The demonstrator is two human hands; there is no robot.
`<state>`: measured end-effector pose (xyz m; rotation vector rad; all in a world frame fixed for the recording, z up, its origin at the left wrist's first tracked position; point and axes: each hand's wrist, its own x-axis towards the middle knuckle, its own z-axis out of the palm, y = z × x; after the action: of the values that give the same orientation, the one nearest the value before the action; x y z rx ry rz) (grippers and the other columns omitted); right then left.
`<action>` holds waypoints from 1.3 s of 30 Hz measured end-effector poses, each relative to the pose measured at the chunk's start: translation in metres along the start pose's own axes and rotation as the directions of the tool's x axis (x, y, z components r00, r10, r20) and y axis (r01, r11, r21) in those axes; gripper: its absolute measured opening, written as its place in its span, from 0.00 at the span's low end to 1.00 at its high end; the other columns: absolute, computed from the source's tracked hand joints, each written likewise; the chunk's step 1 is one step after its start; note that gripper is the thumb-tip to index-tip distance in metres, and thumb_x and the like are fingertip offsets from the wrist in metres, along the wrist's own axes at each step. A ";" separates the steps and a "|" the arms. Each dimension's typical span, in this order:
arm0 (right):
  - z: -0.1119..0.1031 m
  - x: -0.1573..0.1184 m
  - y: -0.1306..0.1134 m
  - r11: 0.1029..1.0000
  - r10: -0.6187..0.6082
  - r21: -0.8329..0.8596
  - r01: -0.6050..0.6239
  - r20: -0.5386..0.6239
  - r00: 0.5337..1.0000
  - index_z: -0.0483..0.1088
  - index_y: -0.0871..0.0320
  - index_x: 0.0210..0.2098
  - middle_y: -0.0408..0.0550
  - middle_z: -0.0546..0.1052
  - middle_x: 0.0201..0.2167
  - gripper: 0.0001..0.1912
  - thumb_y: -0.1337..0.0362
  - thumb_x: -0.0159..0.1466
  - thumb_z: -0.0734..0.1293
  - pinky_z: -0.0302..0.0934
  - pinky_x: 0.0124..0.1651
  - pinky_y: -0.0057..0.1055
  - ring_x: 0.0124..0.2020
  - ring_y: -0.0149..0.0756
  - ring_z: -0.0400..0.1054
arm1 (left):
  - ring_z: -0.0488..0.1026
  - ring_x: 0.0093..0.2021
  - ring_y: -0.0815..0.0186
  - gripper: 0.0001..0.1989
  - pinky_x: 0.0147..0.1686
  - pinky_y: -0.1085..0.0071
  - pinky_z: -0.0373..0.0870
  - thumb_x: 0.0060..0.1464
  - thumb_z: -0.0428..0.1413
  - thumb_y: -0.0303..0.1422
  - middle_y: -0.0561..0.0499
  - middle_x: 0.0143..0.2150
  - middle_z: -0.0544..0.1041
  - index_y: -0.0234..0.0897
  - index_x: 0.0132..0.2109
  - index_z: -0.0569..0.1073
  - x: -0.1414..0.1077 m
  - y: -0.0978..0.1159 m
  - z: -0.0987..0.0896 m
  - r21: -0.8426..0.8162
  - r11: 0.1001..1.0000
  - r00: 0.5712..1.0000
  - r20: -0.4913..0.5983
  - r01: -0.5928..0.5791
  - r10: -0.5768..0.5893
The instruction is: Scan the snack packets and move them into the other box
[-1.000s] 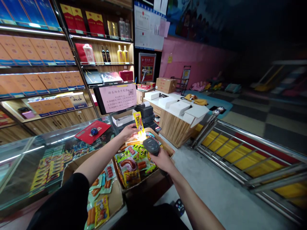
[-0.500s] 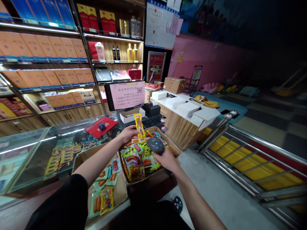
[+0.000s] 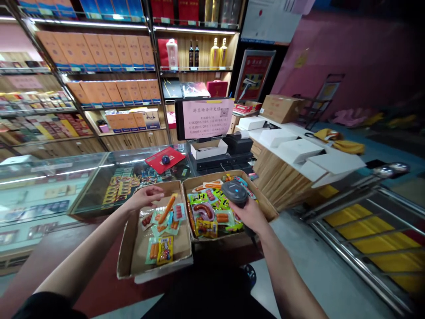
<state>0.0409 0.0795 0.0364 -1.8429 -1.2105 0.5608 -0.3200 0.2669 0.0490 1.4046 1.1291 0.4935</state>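
Observation:
My left hand (image 3: 148, 197) is over the left cardboard box (image 3: 137, 261), fingers stretched out and holding nothing. Just off its fingertips is a long, thin orange sausage pack (image 3: 168, 208), above or on several small sausage packs. Lower in that box, a yellow snack pack (image 3: 165, 250) lies against a clear pack of sausages (image 3: 153, 251). My right hand (image 3: 249, 215) grips a dark grey barcode scanner (image 3: 234, 193) with a blue light on top. Beneath the scanner, the right cardboard box (image 3: 265, 204) is full of packaged sausages and snacks, partly hidden by the scanner and hand.
Behind the boxes stand a screen with a pink notice (image 3: 207, 118), a white open box (image 3: 208, 150) and a black printer (image 3: 238, 144). A glass display counter (image 3: 89, 177) runs to the left. On the right are a wooden counter (image 3: 279, 177) and a metal railing (image 3: 352, 252).
My left hand has moved from above the right box to the left box and let go of the yellow snack pack it held. The scanner stays in my right hand. The view has turned left.

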 end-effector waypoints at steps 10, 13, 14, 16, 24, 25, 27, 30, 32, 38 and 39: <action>-0.005 -0.005 -0.002 1.000 -0.019 -0.016 0.018 -0.075 0.997 0.78 0.58 0.40 0.54 0.82 0.36 0.16 0.55 0.57 0.69 0.70 0.46 0.43 0.41 0.50 0.77 | 0.74 0.30 0.66 0.19 0.30 0.73 0.70 0.43 0.70 0.41 0.51 0.30 0.78 0.37 0.40 0.79 0.027 0.015 0.099 0.085 0.968 0.922 0.335 -0.236 0.195; -0.013 -0.010 0.003 1.000 -0.009 -0.021 0.007 -0.101 0.995 0.78 0.59 0.44 0.54 0.83 0.41 0.18 0.56 0.57 0.68 0.68 0.50 0.44 0.45 0.50 0.77 | 0.75 0.34 0.64 0.14 0.36 0.72 0.71 0.46 0.68 0.38 0.50 0.32 0.79 0.38 0.40 0.80 0.037 0.022 0.149 0.232 0.875 0.851 0.433 -0.424 0.298; -0.015 -0.012 0.004 1.000 -0.005 -0.019 0.003 -0.110 0.994 0.78 0.59 0.44 0.54 0.82 0.41 0.18 0.56 0.58 0.68 0.68 0.51 0.44 0.45 0.50 0.77 | 0.76 0.34 0.63 0.14 0.36 0.71 0.70 0.47 0.67 0.37 0.49 0.34 0.80 0.39 0.41 0.80 0.039 0.023 0.165 0.284 0.831 0.824 0.472 -0.479 0.313; -0.021 -0.018 0.007 1.000 0.013 -0.015 -0.015 -0.133 0.991 0.78 0.58 0.44 0.53 0.83 0.42 0.17 0.57 0.58 0.69 0.68 0.51 0.43 0.46 0.50 0.76 | 0.76 0.37 0.60 0.16 0.37 0.69 0.70 0.47 0.67 0.38 0.47 0.38 0.80 0.39 0.44 0.80 0.041 0.025 0.193 0.388 0.716 0.769 0.550 -0.580 0.326; -0.034 -0.037 0.017 0.999 0.049 0.033 -0.043 -0.206 0.977 0.78 0.55 0.42 0.50 0.83 0.35 0.15 0.59 0.56 0.71 0.70 0.42 0.36 0.41 0.47 0.77 | 0.74 0.45 0.51 0.22 0.42 0.61 0.69 0.46 0.64 0.31 0.37 0.49 0.75 0.38 0.51 0.75 0.034 0.015 0.243 0.601 0.252 0.651 0.716 -0.758 0.251; -0.035 -0.038 0.017 0.998 0.054 0.039 -0.047 -0.214 0.975 0.78 0.54 0.43 0.50 0.83 0.34 0.15 0.60 0.56 0.72 0.70 0.43 0.37 0.41 0.48 0.77 | 0.74 0.45 0.52 0.20 0.42 0.62 0.69 0.46 0.62 0.29 0.38 0.48 0.75 0.38 0.50 0.76 0.034 0.015 0.243 0.601 0.257 0.653 0.713 -0.757 0.256; -0.035 -0.040 0.017 0.998 0.064 0.039 -0.056 -0.221 0.973 0.78 0.54 0.43 0.50 0.83 0.33 0.15 0.60 0.55 0.72 0.71 0.43 0.38 0.41 0.49 0.77 | 0.75 0.43 0.54 0.17 0.40 0.64 0.69 0.47 0.60 0.26 0.39 0.46 0.76 0.38 0.47 0.77 0.039 0.017 0.241 0.575 0.326 0.657 0.703 -0.750 0.272; -0.035 -0.042 0.015 0.999 0.044 0.033 -0.038 -0.209 0.977 0.79 0.54 0.42 0.50 0.83 0.35 0.14 0.60 0.56 0.72 0.71 0.46 0.39 0.42 0.49 0.77 | 0.76 0.38 0.58 0.18 0.37 0.68 0.69 0.45 0.62 0.26 0.45 0.39 0.79 0.39 0.47 0.78 0.055 0.029 0.234 0.473 0.565 0.706 0.635 -0.676 0.313; -0.033 -0.043 0.015 0.999 0.016 0.034 -0.010 -0.197 0.980 0.79 0.55 0.43 0.50 0.83 0.37 0.14 0.61 0.57 0.71 0.70 0.48 0.40 0.42 0.48 0.77 | 0.76 0.32 0.63 0.20 0.33 0.71 0.68 0.43 0.66 0.27 0.51 0.33 0.80 0.39 0.47 0.78 0.070 0.042 0.229 0.357 0.760 0.776 0.559 -0.543 0.292; -0.024 -0.045 0.013 1.000 0.002 0.020 0.002 -0.159 0.987 0.78 0.58 0.45 0.50 0.83 0.41 0.16 0.60 0.58 0.70 0.70 0.49 0.40 0.43 0.46 0.77 | 0.75 0.25 0.66 0.13 0.27 0.73 0.72 0.43 0.71 0.34 0.51 0.26 0.80 0.33 0.36 0.81 0.105 0.080 0.215 -0.025 0.994 0.859 0.502 -0.105 0.103; -0.023 -0.046 0.011 1.000 0.004 0.015 -0.001 -0.150 0.989 0.78 0.58 0.45 0.50 0.83 0.41 0.16 0.60 0.58 0.70 0.70 0.48 0.39 0.43 0.46 0.77 | 0.77 0.27 0.65 0.14 0.29 0.72 0.74 0.42 0.72 0.33 0.49 0.27 0.81 0.33 0.36 0.82 0.108 0.084 0.214 -0.072 0.996 0.857 0.508 -0.055 0.084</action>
<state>0.0434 0.0269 0.0365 -1.8394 -1.1014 0.4236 -0.0656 0.2629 0.0487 1.4200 0.6280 0.1759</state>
